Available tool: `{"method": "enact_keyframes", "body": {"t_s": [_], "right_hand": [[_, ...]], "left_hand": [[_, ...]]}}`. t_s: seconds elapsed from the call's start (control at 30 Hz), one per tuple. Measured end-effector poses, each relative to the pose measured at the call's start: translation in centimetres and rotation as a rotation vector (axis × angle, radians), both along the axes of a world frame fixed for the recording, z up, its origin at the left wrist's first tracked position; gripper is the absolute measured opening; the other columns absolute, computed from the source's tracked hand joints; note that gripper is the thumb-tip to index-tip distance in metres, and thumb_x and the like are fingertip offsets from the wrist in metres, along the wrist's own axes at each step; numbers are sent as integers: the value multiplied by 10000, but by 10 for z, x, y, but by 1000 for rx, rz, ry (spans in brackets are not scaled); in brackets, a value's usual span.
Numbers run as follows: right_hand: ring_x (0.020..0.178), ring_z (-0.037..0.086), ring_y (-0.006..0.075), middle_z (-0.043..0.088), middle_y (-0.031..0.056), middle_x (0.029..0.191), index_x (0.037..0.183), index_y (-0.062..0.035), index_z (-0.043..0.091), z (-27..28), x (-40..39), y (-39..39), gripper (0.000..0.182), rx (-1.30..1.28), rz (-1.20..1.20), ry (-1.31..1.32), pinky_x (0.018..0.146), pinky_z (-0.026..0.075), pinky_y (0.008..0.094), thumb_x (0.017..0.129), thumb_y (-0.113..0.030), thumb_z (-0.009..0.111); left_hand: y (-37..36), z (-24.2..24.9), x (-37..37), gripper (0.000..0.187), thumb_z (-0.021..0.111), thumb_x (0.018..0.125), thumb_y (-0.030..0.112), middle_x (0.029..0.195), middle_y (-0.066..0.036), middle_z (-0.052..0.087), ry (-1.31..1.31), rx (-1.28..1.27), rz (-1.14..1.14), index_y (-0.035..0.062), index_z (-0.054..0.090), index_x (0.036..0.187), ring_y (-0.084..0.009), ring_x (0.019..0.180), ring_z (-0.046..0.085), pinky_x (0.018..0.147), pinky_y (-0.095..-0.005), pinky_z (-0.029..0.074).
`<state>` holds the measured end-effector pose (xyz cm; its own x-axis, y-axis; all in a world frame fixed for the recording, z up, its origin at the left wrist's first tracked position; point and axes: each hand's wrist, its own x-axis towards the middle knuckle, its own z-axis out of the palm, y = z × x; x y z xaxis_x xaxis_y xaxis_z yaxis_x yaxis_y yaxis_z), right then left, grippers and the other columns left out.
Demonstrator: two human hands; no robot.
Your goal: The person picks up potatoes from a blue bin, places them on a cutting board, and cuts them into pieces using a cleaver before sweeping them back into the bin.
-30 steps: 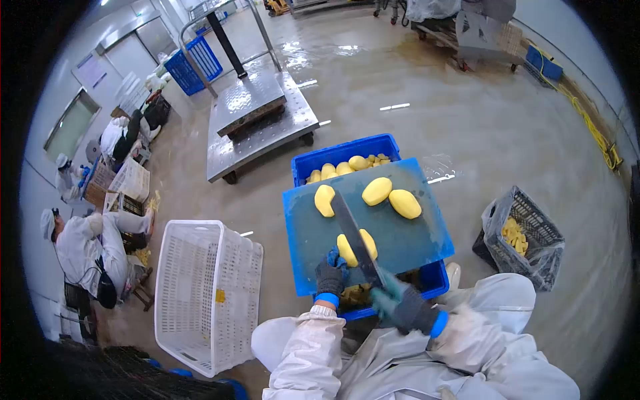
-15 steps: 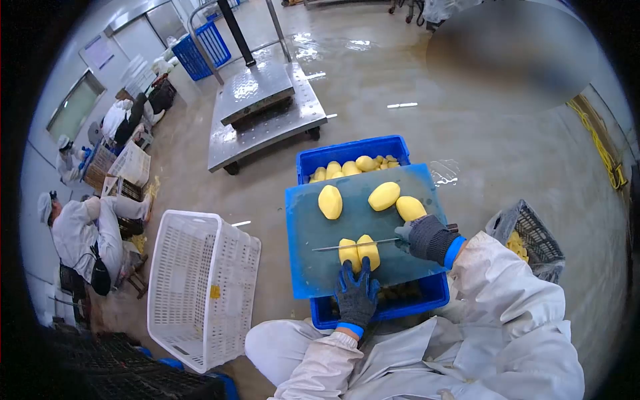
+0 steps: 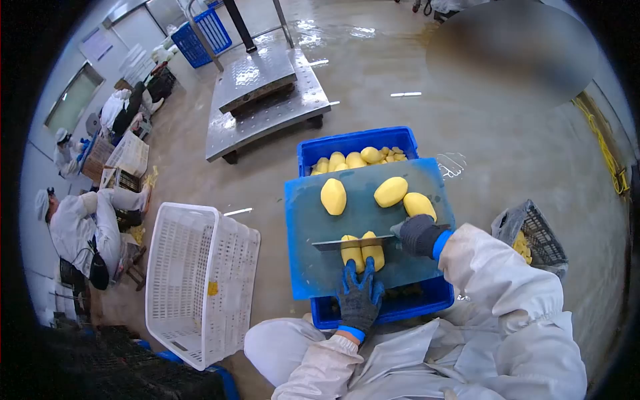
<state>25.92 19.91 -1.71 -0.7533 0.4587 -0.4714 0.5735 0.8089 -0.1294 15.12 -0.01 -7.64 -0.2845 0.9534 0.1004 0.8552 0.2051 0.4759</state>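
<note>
A blue cutting board (image 3: 313, 220) lies across a blue crate (image 3: 347, 143) that holds several peeled yellow potatoes. Three whole peeled potatoes (image 3: 391, 192) rest on the board's far half. My left hand (image 3: 360, 293), in a dark glove, presses on the near end of a halved potato (image 3: 363, 250) near the board's front edge. My right hand (image 3: 419, 235), also gloved, grips the handle of a cleaver (image 3: 347, 243). Its blade lies crosswise over the far end of the two halves, pointing left.
A white slatted basket (image 3: 200, 280) stands on the wet floor to my left. A black mesh crate (image 3: 537, 237) with yellow pieces sits to my right. A steel platform cart (image 3: 267, 100) is beyond the crate. Several people in white work at far left (image 3: 80, 227).
A second ago the cleaver ran lengthwise along the potato, held near my body. My right hand swung to the right side and the blade now lies crosswise over the two split halves.
</note>
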Motion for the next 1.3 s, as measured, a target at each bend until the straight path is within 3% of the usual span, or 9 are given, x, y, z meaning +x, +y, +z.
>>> {"method": "enact_keyframes", "body": {"t_s": [0.1,0.33,0.6,0.77,0.83,0.97,1.1,1.17,1.3], "right_hand": [[844,636,297,639,126,836,957,-103,585,-12,11,-2,255,36,30,142,694,498,450,770,-274,610],[789,645,287,644,119,825,913,-106,603,43,20,-25,217,39,56,59,660,505,443,818,-297,560],[800,648,298,652,131,824,900,-96,630,-7,9,-26,214,42,48,-59,660,502,456,792,-269,564],[807,641,325,654,146,829,898,-87,631,0,11,-26,243,13,52,19,678,498,456,784,-292,570],[801,631,339,649,149,839,915,-100,635,3,12,-27,268,-154,-49,88,692,491,447,792,-330,570],[822,619,334,639,151,879,982,-121,624,19,31,-39,299,-83,-119,191,706,483,442,797,-352,581],[816,626,324,640,149,862,924,-105,611,28,53,-33,264,58,-353,197,700,489,438,810,-339,564],[817,633,319,640,155,849,914,-101,607,16,57,-31,246,159,-371,173,695,493,439,805,-318,569],[820,635,323,640,152,840,921,-106,597,-13,60,-34,231,191,-412,76,685,492,447,801,-301,565]], "left_hand": [[1,-2,-2,592,569,833,289,1317,-252,331,-21,36,-12,185,367,1380,-413,1187,369,967,-524,304],[-9,-9,0,609,565,842,283,1324,-288,329,-32,46,-27,164,340,1395,-443,1214,339,979,-525,301],[-7,-1,-2,623,575,843,286,1318,-316,301,-95,-9,-24,138,329,1396,-464,1224,318,1000,-532,284],[-7,-6,0,584,605,816,303,1311,-322,304,-24,-23,-23,88,415,1325,-466,1213,327,997,-526,291],[-8,-6,-1,557,590,828,287,1307,-303,332,-5,7,-41,69,424,1313,-458,1214,332,998,-518,294],[-15,-23,-22,483,534,870,219,1275,-229,434,-44,18,-162,11,425,1292,-413,1209,368,1011,-479,303],[-4,-12,-78,496,545,863,225,1300,-212,433,83,280,-31,81,409,1318,-392,1240,354,1025,-472,298],[18,-24,-102,485,525,874,265,1340,-179,415,-147,250,189,71,417,1305,-407,1255,331,1030,-471,295],[52,-26,-98,503,487,891,323,1358,-182,396,-317,20,12,67,406,1316,-408,1271,308,1054,-475,249]]}}
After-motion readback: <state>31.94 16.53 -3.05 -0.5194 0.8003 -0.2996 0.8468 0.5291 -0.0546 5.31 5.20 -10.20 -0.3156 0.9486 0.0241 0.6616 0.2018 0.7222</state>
